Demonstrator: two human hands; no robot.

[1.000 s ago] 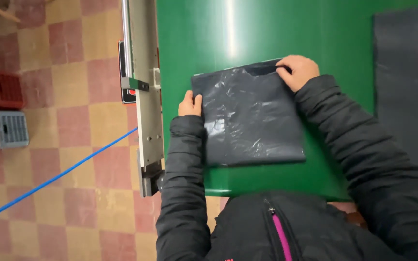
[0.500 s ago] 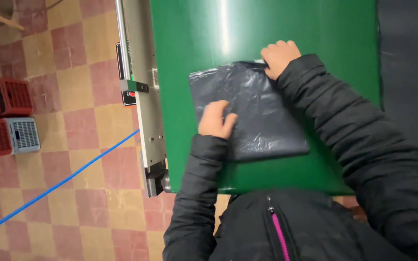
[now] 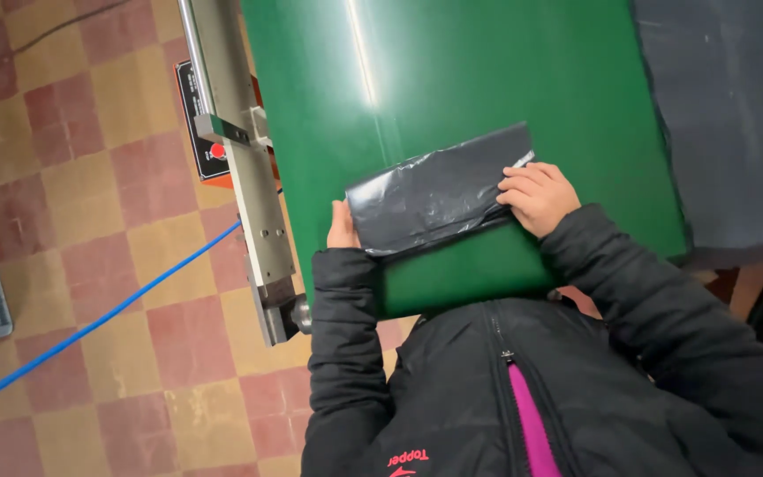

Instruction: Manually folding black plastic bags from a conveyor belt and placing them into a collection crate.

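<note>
A folded black plastic bag (image 3: 439, 190) is held flat on the green table (image 3: 487, 79), stretched between the two hands. The left hand (image 3: 341, 228) is set against the bag's left end, its fingers tucked behind the fold, so how far it is closed cannot be told; only the back of the hand and the thumb side are seen. The right hand (image 3: 536, 196) is laid on the bag's right end, fingers curled loosely and pressed down on the plastic near its lower corner, with the thumb hidden. The bag is seen as a narrow, slightly tilted strip, its right end farther up the table than its left.

To the left of the left hand, a metal rail (image 3: 249, 177) is fixed along the table's edge, with a small red button (image 3: 217, 151) on a dark plate. Beyond the right hand, a dark grey sheet (image 3: 735, 115) is spread. A blue cable (image 3: 90, 327) is stretched across the tiled floor (image 3: 64, 132) below the rail.
</note>
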